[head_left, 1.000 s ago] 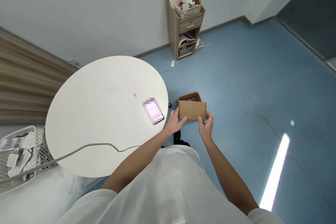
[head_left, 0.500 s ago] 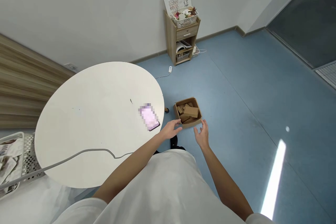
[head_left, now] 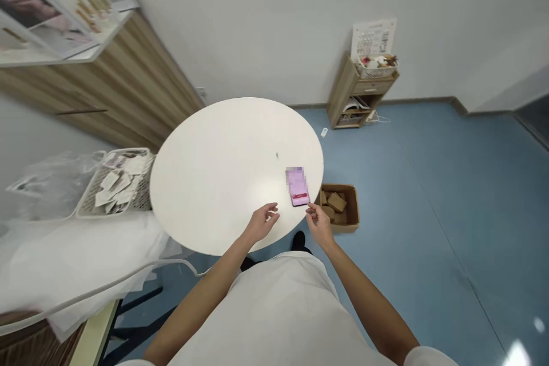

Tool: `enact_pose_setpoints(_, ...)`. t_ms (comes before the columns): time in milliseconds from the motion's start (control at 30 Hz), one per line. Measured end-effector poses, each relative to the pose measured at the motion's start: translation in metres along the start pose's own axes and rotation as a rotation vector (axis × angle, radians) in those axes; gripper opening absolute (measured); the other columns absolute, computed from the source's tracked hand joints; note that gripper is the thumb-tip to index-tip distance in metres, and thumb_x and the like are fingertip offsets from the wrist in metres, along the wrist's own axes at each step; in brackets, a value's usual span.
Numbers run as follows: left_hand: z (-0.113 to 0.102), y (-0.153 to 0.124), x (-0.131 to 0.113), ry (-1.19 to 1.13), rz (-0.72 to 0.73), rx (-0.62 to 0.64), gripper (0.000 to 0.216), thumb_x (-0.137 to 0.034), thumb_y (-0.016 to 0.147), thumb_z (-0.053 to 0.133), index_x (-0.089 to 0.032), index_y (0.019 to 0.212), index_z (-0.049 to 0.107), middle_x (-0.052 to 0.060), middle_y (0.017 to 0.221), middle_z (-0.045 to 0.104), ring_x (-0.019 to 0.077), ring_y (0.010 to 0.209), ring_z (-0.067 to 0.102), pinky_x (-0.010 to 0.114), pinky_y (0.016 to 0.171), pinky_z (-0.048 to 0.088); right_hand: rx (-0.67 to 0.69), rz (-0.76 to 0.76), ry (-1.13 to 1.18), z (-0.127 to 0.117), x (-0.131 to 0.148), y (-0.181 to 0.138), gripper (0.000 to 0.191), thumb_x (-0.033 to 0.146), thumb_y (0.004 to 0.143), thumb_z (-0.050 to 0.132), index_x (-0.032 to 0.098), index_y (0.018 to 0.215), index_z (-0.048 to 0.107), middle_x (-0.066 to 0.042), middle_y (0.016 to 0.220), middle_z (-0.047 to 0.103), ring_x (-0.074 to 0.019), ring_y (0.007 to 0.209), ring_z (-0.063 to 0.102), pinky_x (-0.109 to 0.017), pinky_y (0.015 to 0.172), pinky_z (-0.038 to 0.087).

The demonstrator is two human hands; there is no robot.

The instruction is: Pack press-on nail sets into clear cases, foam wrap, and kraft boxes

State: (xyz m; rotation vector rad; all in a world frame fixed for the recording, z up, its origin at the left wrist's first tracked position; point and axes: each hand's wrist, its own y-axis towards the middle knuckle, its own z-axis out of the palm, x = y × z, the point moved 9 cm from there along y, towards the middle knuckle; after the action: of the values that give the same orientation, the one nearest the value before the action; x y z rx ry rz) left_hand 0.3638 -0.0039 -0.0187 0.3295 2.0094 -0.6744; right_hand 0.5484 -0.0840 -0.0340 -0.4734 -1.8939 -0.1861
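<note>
My left hand (head_left: 260,224) hovers at the front edge of the white oval table (head_left: 223,166). Its thumb and fingers are apart and hold nothing. A phone (head_left: 298,186) with a pink, partly blurred screen lies near the table's right edge. My right hand (head_left: 319,227) is just off that edge, its loosely curled fingers apart and empty, the tips close to the phone's lower corner; whether they touch it I cannot tell. Behind the right hand, an open cardboard box (head_left: 353,209) on the floor contains several small brown boxes (head_left: 337,202).
A white basket of papers (head_left: 118,183) stands left of the table, with clear plastic (head_left: 55,183) beside it. A cable (head_left: 128,273) crosses the lower left. Against the wall is a small wooden cabinet (head_left: 341,94). A remote-like white object (head_left: 324,132) lies on the blue floor (head_left: 412,229).
The view has swung left, bringing the basket and shelf into sight. My hands have gone from the cardboard box's near rim to the table's front right edge, both still empty.
</note>
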Motion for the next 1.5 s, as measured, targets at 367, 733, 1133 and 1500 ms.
enact_pose_setpoints(367,-0.172,-0.149,0.148,-0.225,-0.18,-0.492,0.036,-0.035,0.074,0.052,-0.016,0.105,0.054,0.008,0.097,0.062,0.0153,0.078,0.059,0.031,0.072,0.048,0.651,-0.047,-0.046,0.247,0.09,-0.066,0.032,0.042,0.077,0.043,0.019,0.095,0.057,0.0,0.062,0.056,-0.0145,0.06,0.055,-0.028,0.057,0.046)
enact_pose_setpoints(733,-0.251,-0.198,0.208,-0.341,-0.205,-0.711,0.034,-0.036,0.075,0.051,-0.016,0.101,0.054,0.008,0.094,0.061,0.0155,0.078,0.059,0.029,0.072,0.048,0.965,-0.341,-0.189,0.373,0.169,-0.099,0.027,0.034,0.075,0.047,0.023,0.096,0.06,-0.001,0.077,0.063,-0.0146,0.068,0.055,-0.03,0.064,0.045)
enact_pose_setpoints(1133,-0.322,-0.182,0.223,-0.218,-0.303,-0.767,0.038,-0.039,0.073,0.054,-0.018,0.104,0.055,0.007,0.095,0.061,0.0168,0.078,0.059,0.03,0.067,0.049,0.978,-0.146,-0.079,0.436,0.181,-0.025,0.027,0.037,0.072,0.05,0.021,0.091,0.059,-0.002,0.077,0.062,-0.0146,0.063,0.057,-0.031,0.062,0.046)
enact_pose_setpoints(1500,-0.396,-0.159,0.253,-0.216,-0.396,-0.857,0.029,-0.029,0.073,0.056,-0.019,0.101,0.056,0.007,0.109,0.057,0.0154,0.081,0.06,0.03,0.073,0.049,1.063,-0.11,-0.183,0.514,0.198,-0.002,0.027,0.036,0.071,0.048,0.021,0.092,0.057,-0.001,0.079,0.059,-0.0122,0.064,0.053,-0.029,0.064,0.045)
